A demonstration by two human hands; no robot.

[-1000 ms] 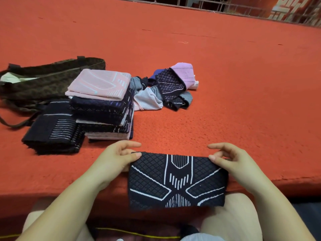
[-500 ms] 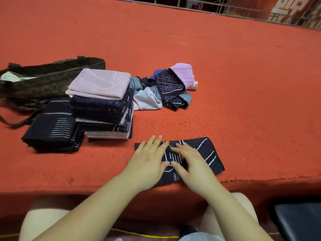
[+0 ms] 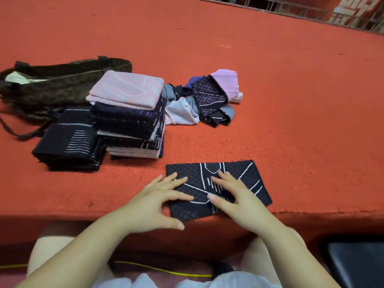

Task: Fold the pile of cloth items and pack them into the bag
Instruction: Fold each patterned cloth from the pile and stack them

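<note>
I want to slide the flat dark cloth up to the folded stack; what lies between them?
Only bare red carpet separates the flat dark cloth from the folded stack, seen in the head view.

Perhaps a workshop (red felt table (image 3: 270,100))

Both forearms are bare to the lower frame edge — no sleeves, watch, bracelets or rings are visible. The left hand (image 3: 153,201) and right hand (image 3: 239,197) are ungloved, with short, unpainted nails. Bare knees show beneath the forearms. A white garment hem (image 3: 187,280) with a rounded, wavy edge crosses the bottom of the view — garment type cannot be determined.
</note>
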